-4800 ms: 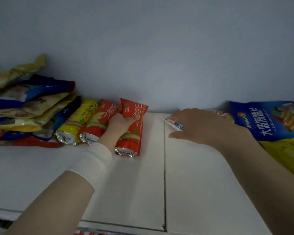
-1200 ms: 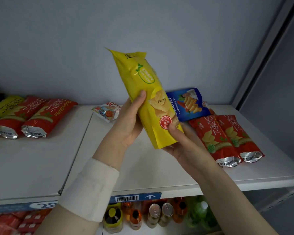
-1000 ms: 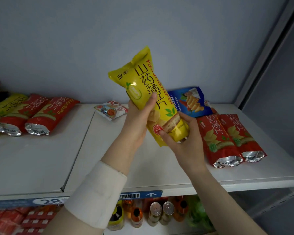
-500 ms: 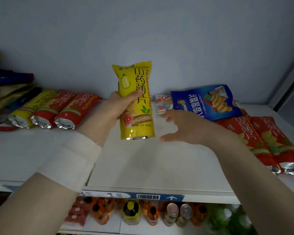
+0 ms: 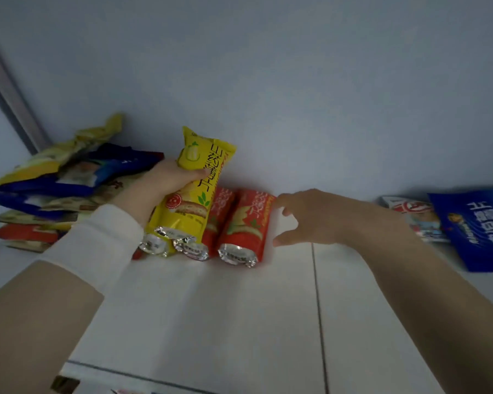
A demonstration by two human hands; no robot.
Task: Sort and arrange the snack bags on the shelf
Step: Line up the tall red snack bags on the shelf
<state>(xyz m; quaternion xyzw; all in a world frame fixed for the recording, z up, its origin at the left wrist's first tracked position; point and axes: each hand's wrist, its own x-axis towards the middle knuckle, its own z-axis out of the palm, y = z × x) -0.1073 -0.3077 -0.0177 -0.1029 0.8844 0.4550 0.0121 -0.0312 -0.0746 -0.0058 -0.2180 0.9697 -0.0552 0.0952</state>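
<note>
Fingers (image 5: 192, 174) of left grip (image 5: 162, 186) are clasping yellow bag (image 5: 195, 194) lengthwise along red bags (image 5: 239, 226) mid-frame; right grip (image 5: 319, 214) is hovering open beside them.

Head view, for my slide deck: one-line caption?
Left hand grips yellow snack bag at the row of red bags on the shelf; right hand open alongside.

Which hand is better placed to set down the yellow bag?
Left: the left hand grips the yellow bag over the red bags; the right hand is open and empty beside them.

Plain blue-grey wall (image 5: 296, 81), grey upright post (image 5: 10, 100) at left, white shelf (image 5: 225, 322); dim light
</note>
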